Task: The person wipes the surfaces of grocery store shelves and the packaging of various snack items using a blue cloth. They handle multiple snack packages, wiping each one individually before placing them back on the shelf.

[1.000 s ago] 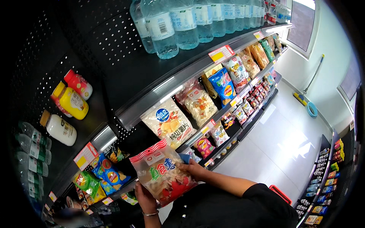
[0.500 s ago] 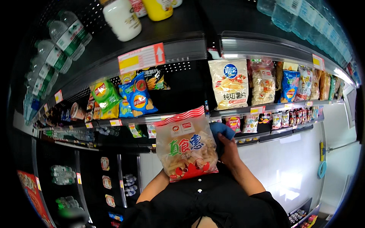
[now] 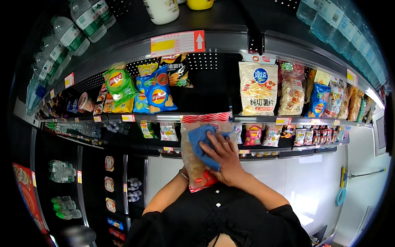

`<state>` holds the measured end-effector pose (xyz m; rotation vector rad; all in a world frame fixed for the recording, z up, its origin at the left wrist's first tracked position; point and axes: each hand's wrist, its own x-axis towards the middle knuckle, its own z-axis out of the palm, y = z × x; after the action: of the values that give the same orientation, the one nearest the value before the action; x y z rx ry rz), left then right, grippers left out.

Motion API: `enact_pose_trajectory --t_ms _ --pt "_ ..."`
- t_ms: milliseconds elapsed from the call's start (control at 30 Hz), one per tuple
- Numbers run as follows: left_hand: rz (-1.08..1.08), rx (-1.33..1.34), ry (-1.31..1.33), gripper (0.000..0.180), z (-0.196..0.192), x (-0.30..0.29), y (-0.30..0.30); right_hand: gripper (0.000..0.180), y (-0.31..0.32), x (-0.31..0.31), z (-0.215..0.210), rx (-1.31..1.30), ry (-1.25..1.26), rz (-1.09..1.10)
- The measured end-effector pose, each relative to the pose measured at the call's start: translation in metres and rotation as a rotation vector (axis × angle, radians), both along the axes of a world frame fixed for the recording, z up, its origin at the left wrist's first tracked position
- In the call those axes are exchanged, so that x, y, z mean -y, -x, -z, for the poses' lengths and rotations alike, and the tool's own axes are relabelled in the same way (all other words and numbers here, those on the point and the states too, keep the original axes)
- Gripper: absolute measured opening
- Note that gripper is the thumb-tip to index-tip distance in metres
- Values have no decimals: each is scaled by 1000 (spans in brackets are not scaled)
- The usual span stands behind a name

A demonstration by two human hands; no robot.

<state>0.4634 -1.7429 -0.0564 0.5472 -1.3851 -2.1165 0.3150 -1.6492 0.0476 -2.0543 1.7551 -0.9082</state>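
A clear snack bag [image 3: 191, 162] with red-and-white striped ends and tan pieces inside is held upright before my chest. My left hand [image 3: 184, 171] supports it from behind at its lower left; the bag hides the fingers. Across the bag's front lies a folded blue cloth [image 3: 201, 144], pressed flat under my right hand [image 3: 222, 154]. The fingers of that hand spread over the cloth, keeping it against the plastic and covering much of the bag's print.
Ahead runs a black shelf [image 3: 197, 118] edge with price tags. Green, yellow and blue chip bags [image 3: 158, 92] stand left, a large cream chip bag [image 3: 258, 88] right. Water bottles [image 3: 70, 35] fill the upper left. A mop-like pole [image 3: 368, 173] is at the far right.
My right hand has moved left from beside the bag and brought the blue cloth onto its front. The bag has turned and looks narrower. The view has shifted slightly.
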Motion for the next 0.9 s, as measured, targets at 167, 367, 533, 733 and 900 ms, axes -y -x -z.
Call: enact_pose_trajectory --t_ms 167,367,533,733,900 --pt "102 -86 -359 59 -4 -3 -10 61 -23 -8 -3 -131 21 -172" --pt "90 -113 -494 59 3 -12 -18 65 -18 16 -16 -137 90 -214" --pt "86 -132 -514 60 8 -13 -13 66 5 43 -24 -258 15 -109" --pt "93 -164 -525 60 10 -10 -8 59 42 48 -13 -93 -36 4" --pt "112 -178 -536 61 7 -4 -4 55 58 28 4 -25 -90 26"
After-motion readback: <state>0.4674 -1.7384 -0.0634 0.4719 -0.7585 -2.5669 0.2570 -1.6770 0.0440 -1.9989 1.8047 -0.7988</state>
